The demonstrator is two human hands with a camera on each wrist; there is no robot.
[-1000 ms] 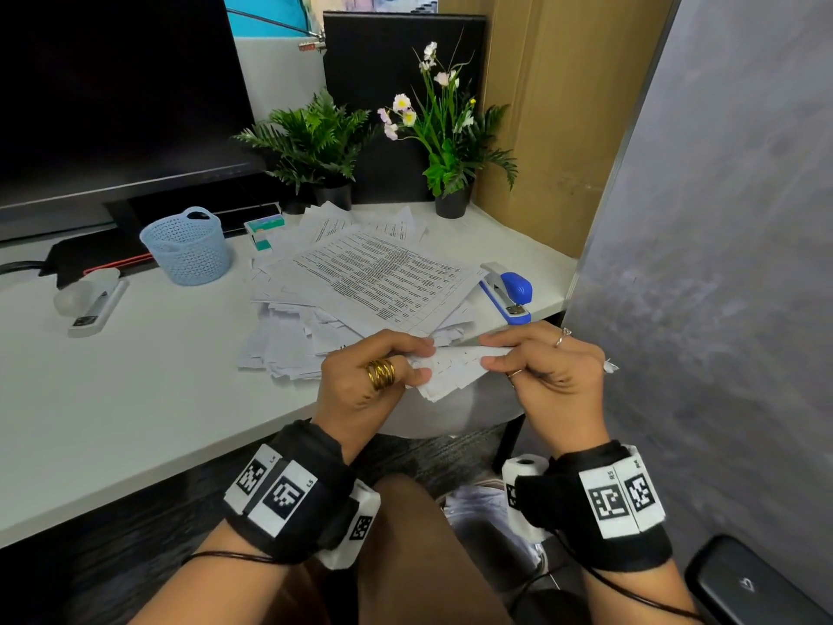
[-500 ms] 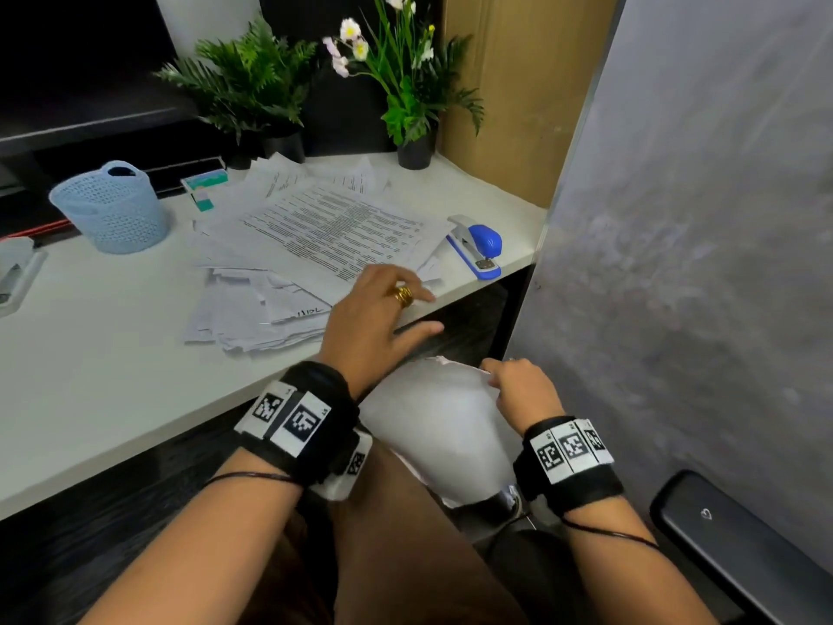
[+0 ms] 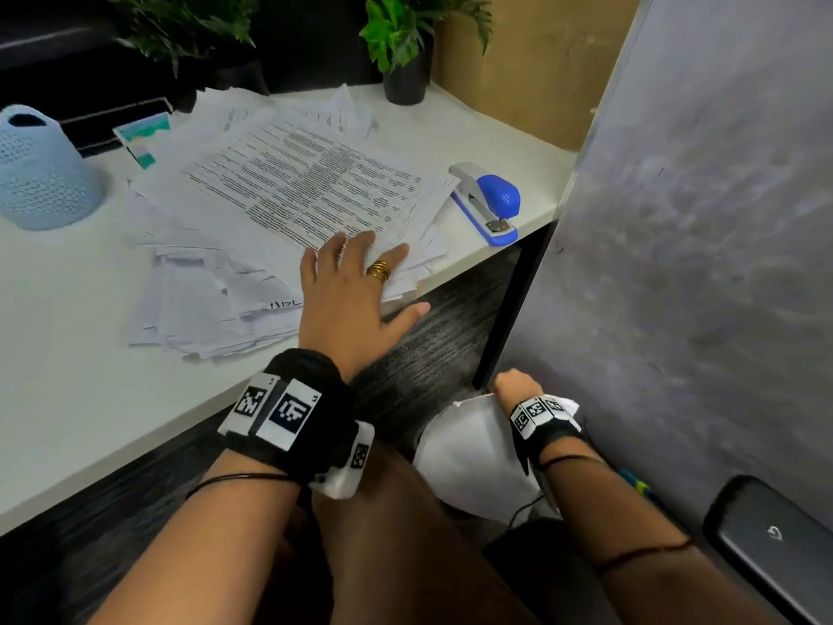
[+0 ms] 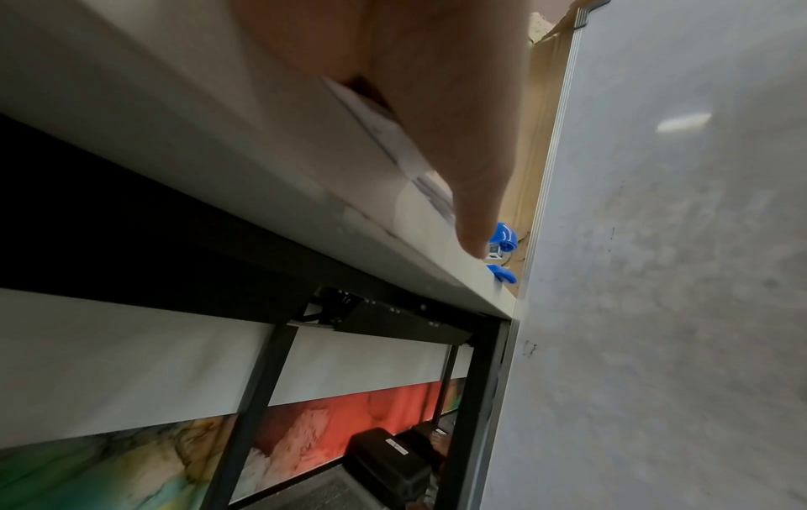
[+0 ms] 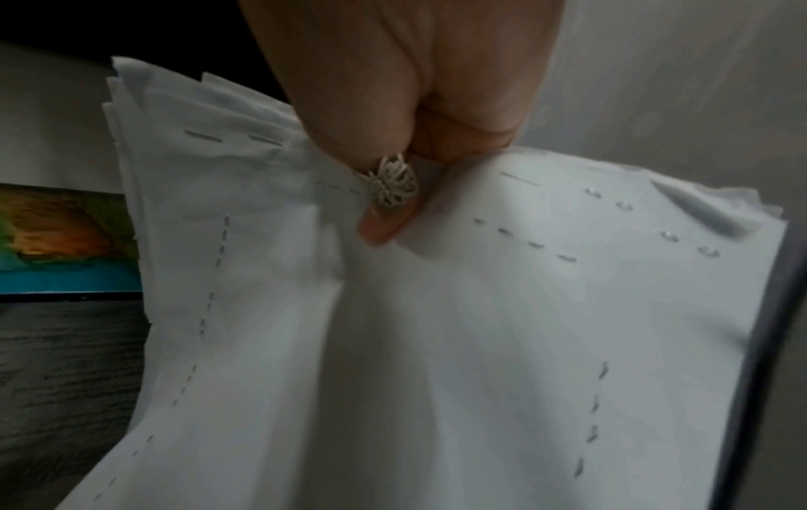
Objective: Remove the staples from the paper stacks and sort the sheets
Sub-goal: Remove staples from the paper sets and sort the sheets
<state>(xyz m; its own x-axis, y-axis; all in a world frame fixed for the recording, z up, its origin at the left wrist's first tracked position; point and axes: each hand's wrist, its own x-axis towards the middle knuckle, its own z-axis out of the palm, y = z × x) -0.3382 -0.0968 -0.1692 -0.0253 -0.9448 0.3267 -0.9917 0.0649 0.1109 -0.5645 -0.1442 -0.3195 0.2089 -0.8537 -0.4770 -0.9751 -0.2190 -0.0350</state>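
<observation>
The left hand (image 3: 349, 300) lies flat, fingers spread, on the near corner of the loose sheets (image 3: 288, 191) piled on the desk (image 3: 81, 390); its fingertips press the paper close to the desk's front edge, and the thumb juts past that edge over the dark floor. The pile overhangs nothing but reaches nearly to the edge, with the stapler (image 3: 489, 203) just beside its right side, at the desk's right front corner, close to the grey wall (image 3: 698, 218). A blue basket (image 3: 40, 173) stands well apart at the left, with bare desk in front of it. The right hand (image 3: 514, 383) is down below desk level, near the wall, pinching a stapled stack (image 5: 436, 345) at its top edge between thumb and curled fingers; the stack hangs over the lap, its sheet edges fanned at the upper left, rows of staples (image 5: 530, 245) showing across the face.
</observation>
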